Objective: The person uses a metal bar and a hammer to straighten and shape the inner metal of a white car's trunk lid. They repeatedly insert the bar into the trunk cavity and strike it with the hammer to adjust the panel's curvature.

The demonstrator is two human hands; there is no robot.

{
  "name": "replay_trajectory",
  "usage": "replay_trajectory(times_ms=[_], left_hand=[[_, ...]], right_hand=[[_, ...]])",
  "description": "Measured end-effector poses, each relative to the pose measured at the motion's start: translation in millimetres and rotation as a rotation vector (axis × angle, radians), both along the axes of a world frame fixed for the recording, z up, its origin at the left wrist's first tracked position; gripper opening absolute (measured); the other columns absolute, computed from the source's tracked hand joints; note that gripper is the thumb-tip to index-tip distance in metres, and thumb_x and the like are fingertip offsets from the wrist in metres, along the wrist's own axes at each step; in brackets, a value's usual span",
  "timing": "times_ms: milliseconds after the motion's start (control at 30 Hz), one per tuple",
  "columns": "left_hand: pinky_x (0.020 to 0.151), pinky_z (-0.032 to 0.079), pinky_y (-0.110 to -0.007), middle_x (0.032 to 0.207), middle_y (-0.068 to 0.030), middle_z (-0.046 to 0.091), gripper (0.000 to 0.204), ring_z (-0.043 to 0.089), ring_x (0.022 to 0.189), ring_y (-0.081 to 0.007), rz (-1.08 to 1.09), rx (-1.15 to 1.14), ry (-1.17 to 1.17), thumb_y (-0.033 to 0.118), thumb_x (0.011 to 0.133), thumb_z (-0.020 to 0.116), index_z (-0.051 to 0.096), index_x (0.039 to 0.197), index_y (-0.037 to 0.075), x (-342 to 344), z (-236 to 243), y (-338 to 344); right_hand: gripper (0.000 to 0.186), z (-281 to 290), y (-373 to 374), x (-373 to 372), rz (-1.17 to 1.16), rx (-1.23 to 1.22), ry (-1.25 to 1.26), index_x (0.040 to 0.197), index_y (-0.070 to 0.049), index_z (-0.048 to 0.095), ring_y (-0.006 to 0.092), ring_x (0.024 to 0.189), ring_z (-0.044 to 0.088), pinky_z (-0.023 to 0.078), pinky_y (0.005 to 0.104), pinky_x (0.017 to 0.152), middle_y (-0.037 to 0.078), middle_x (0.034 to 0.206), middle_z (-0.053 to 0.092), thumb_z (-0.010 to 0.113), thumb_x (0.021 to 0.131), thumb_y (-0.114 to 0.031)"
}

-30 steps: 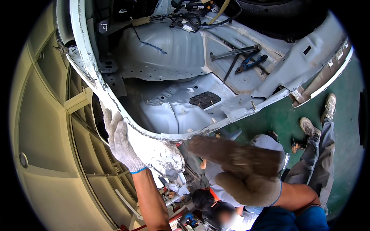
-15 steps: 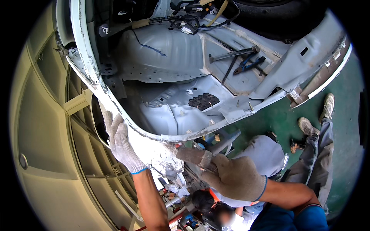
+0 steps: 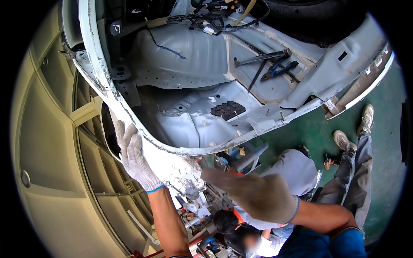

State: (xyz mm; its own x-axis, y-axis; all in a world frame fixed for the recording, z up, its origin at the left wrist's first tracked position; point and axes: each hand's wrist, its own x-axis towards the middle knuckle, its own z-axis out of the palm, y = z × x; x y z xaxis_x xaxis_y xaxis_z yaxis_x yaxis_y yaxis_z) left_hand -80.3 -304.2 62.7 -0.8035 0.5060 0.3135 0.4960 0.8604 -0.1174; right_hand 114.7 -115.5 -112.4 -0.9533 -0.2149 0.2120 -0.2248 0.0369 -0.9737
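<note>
My left hand (image 3: 135, 157), in a pale knitted glove with a blue cuff, lies with fingers stretched along the white outer panel (image 3: 157, 159) of a stripped car body. Beside it the panel has a crumpled, rough-surfaced corner (image 3: 186, 178). My right hand (image 3: 271, 198), in a dirtier glove, is closed round a tool that looks like a hammer (image 3: 217, 177). The tool's worn brownish-grey head points left toward that corner. Motion smears both head and fingers, and the glove hides the handle. Whether the head touches the panel I cannot tell.
Inside the car body (image 3: 185, 81) lie blue-handled pliers (image 3: 279, 71), a metal bar tool (image 3: 262, 57), a black pad (image 3: 228, 110) and loose wiring (image 3: 211, 19). A crouching person (image 3: 294, 172) is close below; another's legs (image 3: 355, 180) and a power drill (image 3: 330, 162) are right. Yellow panels (image 3: 47, 150) stand left.
My right hand has shifted slightly and the hammer has blurred with motion, its head a little farther right. My left hand stays nearly in place on the panel.
</note>
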Motion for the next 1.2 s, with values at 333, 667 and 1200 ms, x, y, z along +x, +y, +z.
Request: replay_trajectory(times_ms=[333,667,1200], left_hand=[[0.119,0.044,-0.045,0.137,-0.0165,0.068,0.027,0.050,0.146,-0.0396,0.100,0.208,-0.075,0.007,0.095,0.065,0.072,0.120,0.002,2.5,-1.0,9.4],[0.120,0.042,-0.047,0.137,-0.0167,0.068,0.025,0.049,0.146,-0.0405,0.100,0.378,-0.115,0.007,0.097,0.064,0.070,0.120,0.001,0.7,-3.9,1.5],[0.114,0.044,-0.037,0.163,-0.0162,0.041,0.037,0.055,0.137,-0.0269,0.266,0.713,-0.215,0.013,0.100,0.061,0.067,0.123,-0.016,11.2,-3.8,33.8]], right_hand=[[0.030,1.9,7.9,-1.6,0.021,-0.144,-0.154,0.110,-0.012,0.071,0.0241,0.064,0.068,0.050,0.0395,0.053,0.005,0.101,0.069,0.069,0.093,-0.036],[0.025,5.6,10.8,-6.8,-0.215,-0.181,-0.019,0.099,-0.013,0.068,0.0263,0.054,0.065,0.049,0.0410,0.048,0.004,0.068,0.062,0.071,0.094,-0.037],[0.034,-33.0,17.3,21.0,-0.024,-0.280,-0.384,0.104,-0.007,0.065,0.0403,0.061,0.067,0.050,0.0484,0.053,0.016,0.065,0.062,0.074,0.095,-0.038]])
